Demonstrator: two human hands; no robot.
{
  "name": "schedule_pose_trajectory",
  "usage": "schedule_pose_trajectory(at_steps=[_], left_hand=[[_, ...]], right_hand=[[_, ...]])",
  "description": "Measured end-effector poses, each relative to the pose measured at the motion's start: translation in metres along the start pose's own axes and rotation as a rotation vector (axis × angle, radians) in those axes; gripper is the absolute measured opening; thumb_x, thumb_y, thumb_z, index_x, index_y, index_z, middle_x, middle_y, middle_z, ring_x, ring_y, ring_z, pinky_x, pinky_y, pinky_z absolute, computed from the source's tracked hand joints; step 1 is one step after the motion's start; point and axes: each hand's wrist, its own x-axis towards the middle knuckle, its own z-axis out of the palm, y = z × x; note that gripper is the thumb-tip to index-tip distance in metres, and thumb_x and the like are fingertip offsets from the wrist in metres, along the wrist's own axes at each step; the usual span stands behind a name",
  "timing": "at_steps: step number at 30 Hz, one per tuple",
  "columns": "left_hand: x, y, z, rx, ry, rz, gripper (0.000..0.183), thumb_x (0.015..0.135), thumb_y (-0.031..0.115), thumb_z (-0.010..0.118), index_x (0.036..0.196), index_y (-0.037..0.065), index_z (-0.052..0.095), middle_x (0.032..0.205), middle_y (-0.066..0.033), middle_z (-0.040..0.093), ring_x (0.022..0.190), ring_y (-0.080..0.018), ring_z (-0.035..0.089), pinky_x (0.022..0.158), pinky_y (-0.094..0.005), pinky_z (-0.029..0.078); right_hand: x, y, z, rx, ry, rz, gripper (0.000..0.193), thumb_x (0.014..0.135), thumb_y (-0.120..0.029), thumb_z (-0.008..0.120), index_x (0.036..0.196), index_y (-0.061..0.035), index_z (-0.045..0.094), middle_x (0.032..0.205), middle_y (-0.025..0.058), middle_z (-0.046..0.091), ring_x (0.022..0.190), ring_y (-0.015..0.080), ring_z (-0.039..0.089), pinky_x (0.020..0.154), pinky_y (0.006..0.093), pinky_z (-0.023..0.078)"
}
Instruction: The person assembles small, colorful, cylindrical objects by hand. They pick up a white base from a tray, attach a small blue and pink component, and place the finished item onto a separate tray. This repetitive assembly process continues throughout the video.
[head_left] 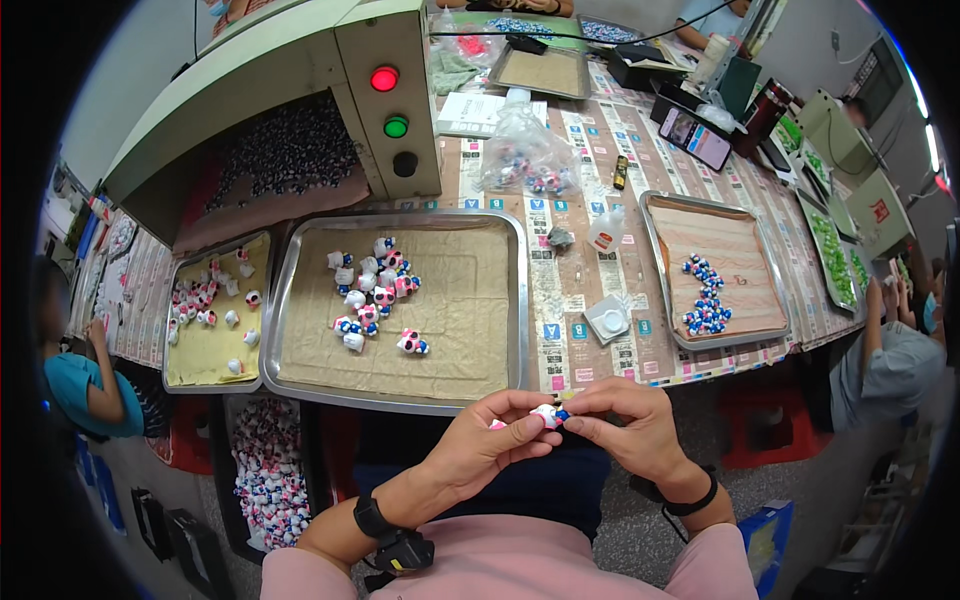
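Observation:
My left hand [488,440] pinches the white-and-pink part of a small toy figurine [544,415] between thumb and fingers, over my lap at the table's front edge. The thumb and fingertips of my right hand [636,428] close on its blue end. A bit of pink and white also shows at my left fingers; I cannot tell what it is. Ahead to the left lies a large metal tray [470,300] lined with tan paper, with several white, pink and blue figurine pieces [378,285] in a loose group. To the right, a smaller tray [745,260] bears a cluster of small blue-and-white pieces [707,300].
A beige machine [350,70] with red and green lights stands behind the large tray, dark pieces inside. Left is a yellow-lined tray [215,350]; below sits a full bin [270,470]. A small bottle [606,230], white square dish [608,320] and propped phone [695,138] are ahead. Co-workers sit around.

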Motion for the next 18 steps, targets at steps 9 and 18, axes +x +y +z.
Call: schedule_pose_trajectory(at_steps=[9,18], left_hand=[[-0.005,0.002,0.003,0.192,0.080,-0.029,0.028,0.092,0.006,0.062,0.118,-0.004,0.058,0.100,-0.0142,0.067,0.083,-0.0201,0.070,0.072,-0.0264,0.059],[-0.007,0.040,0.001,0.510,0.097,0.118,0.023,0.091,0.006,0.062,0.113,-0.003,0.060,0.093,-0.0116,0.067,0.074,-0.0158,0.067,0.063,-0.0261,0.058]], right_hand=[[0.003,-0.002,-0.004,0.003,-0.133,-0.019,0.017,0.077,-0.002,0.075,0.094,-0.0038,0.074,0.085,0.0083,0.070,0.078,0.0157,0.065,0.067,0.0270,0.050],[0.028,-0.005,-0.031,-0.164,-0.136,-0.065,0.018,0.081,-0.007,0.073,0.098,-0.0023,0.071,0.091,0.0096,0.070,0.080,0.0166,0.066,0.071,0.0274,0.051]])
